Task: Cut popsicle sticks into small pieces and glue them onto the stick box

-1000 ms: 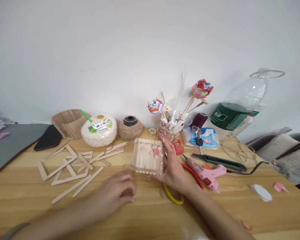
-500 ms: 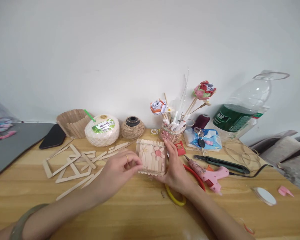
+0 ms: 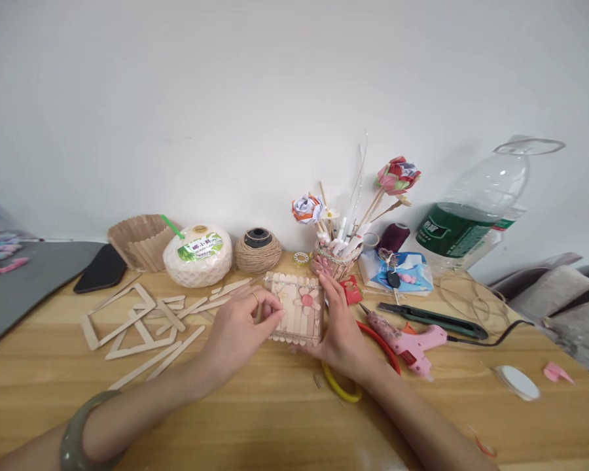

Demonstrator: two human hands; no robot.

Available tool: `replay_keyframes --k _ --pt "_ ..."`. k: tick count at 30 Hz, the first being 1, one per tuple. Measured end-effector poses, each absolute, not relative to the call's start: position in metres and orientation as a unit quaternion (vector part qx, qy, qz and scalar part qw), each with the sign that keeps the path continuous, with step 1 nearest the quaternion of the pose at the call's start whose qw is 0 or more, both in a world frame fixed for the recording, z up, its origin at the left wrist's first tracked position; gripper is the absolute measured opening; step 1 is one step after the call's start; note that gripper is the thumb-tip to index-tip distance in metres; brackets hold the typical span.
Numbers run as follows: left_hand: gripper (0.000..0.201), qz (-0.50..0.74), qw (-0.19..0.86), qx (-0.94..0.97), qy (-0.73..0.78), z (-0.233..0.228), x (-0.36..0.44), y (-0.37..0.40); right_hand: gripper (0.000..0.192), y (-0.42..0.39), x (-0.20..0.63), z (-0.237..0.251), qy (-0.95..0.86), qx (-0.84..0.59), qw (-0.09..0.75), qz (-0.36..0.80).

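Light wood bench (image 3: 285,418) against plain white wall (image 3: 226,98), craft clutter along far edge. Both hands' fingers gripping popsicle-stick box (image 3: 295,307): left hand (image 3: 238,330), right hand (image 3: 341,330).

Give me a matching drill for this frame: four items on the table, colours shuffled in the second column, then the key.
Items:
1. glue gun
2. ball of twine
3. bracelet on the left wrist
4. thread spool

Colours:
A. dark maroon
B. pink
C. grey-green
D. tan brown

Pairs: 1-B, 2-D, 3-C, 4-A
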State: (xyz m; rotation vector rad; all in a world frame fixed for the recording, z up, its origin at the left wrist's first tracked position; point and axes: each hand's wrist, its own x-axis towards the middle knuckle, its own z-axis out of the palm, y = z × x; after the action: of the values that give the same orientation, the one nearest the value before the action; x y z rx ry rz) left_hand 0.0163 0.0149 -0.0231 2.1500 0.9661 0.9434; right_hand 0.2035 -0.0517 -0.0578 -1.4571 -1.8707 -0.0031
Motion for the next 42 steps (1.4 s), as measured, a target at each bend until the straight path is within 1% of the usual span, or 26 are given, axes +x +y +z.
replay_keyframes --k 6,14,18,23,26,30,34,38,42 --pt "0.009 0.377 0.275 0.826 0.316 -0.029 0.016 0.015 0.113 -0.051 0.205 -0.060 -0.730 -0.570 0.377 0.000" --pt "0.012 0.390 0.164 0.860 0.285 -0.028 0.011 0.015 0.113 -0.052 0.204 -0.058 -0.733 -0.566 0.377 -0.001" --pt "0.013 0.356 0.175 0.860 0.320 -0.023 0.012 0.011 0.114 -0.052 0.204 -0.058 -0.732 -0.568 0.376 0.001" --pt "0.014 0.329 0.181 0.860 0.347 -0.019 0.012 0.008 0.110 -0.051 0.204 -0.057 -0.730 -0.569 0.379 -0.001" --pt "0.009 0.350 0.177 0.870 0.298 -0.022 0.011 0.012 0.109 -0.051 0.204 -0.058 -0.731 -0.567 0.380 -0.003" --pt "0.015 0.361 0.170 0.893 0.209 -0.023 0.008 0.019 0.110 -0.052 0.204 -0.059 -0.732 -0.568 0.377 -0.003" --pt "0.012 0.346 0.149 0.906 0.193 -0.018 0.007 0.022 0.109 -0.052 0.204 -0.059 -0.733 -0.569 0.374 -0.004" --pt "0.010 0.344 0.136 0.905 0.209 -0.016 0.009 0.019 0.108 -0.052 0.204 -0.059 -0.733 -0.567 0.376 -0.006" --pt "0.010 0.346 0.134 0.889 0.267 -0.018 0.011 0.015 0.109 -0.052 0.203 -0.058 -0.732 -0.566 0.378 -0.010"
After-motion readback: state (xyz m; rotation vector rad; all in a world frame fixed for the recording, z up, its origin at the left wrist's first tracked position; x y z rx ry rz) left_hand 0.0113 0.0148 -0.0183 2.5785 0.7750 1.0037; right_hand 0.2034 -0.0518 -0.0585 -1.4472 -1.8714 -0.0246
